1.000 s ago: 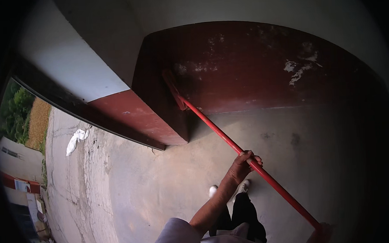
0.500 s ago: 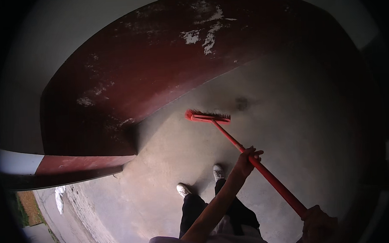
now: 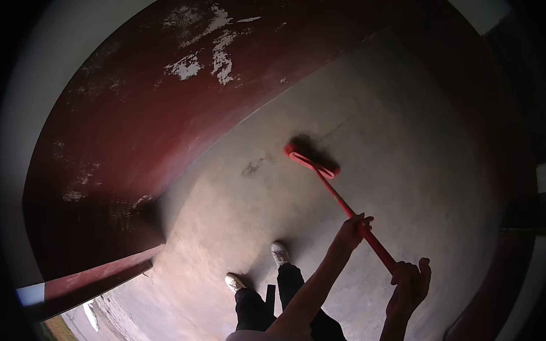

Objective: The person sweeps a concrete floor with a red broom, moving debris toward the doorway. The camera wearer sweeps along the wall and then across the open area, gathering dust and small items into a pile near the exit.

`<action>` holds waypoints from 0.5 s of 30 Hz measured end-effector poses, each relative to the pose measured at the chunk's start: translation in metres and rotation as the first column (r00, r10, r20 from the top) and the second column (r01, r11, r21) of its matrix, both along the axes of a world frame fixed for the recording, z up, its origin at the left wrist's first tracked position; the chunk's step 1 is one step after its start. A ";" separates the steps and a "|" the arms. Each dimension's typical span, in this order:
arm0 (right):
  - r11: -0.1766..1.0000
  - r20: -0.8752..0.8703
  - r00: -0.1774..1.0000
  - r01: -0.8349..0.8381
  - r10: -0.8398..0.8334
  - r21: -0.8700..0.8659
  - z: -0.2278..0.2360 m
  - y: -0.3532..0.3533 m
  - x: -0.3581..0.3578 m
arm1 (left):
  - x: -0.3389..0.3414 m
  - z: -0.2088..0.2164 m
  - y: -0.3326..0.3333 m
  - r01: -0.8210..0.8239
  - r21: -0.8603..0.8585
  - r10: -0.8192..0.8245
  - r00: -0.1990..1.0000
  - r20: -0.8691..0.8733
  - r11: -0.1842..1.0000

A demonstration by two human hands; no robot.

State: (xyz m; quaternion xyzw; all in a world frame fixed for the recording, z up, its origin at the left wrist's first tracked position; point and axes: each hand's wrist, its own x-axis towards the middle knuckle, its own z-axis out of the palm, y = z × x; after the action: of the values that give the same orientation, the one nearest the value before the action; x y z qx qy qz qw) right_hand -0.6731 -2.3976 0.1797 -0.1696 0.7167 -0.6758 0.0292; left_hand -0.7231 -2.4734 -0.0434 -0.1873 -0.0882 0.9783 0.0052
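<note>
Head view: left hand [image 3: 351, 230] wraps red broom [image 3: 338, 198] handle mid-shaft; right hand [image 3: 410, 281] grips handle end, lower right. Broom head on concrete floor [image 3: 407, 164], near dark smudge [image 3: 257, 165]. Maroon wall [image 3: 161, 114], paint flaking, curves behind. White shoes [image 3: 279, 252] beside handle

Dim and warm overall, with a black fisheye ring round the rim. Brightest on the concrete floor [image 3: 406, 140] at upper right; deep shade along the dark red wall [image 3: 161, 114]. Strongly bent straight edges. Sharp enough mid-frame, soft toward edges.
</note>
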 end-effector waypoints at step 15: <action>0.960 0.431 0.868 -0.155 0.246 -0.234 0.034 -0.098 0.013 | 0.193 0.032 -0.139 -0.567 -0.134 0.581 0.774 0.250 0.813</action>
State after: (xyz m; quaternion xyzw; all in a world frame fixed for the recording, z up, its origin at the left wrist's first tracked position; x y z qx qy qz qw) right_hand -0.6605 -2.4956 0.2140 -0.0821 0.5995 -0.7557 0.2503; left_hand -0.5299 -2.6124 -0.0118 -0.2876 -0.1158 0.8985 -0.3107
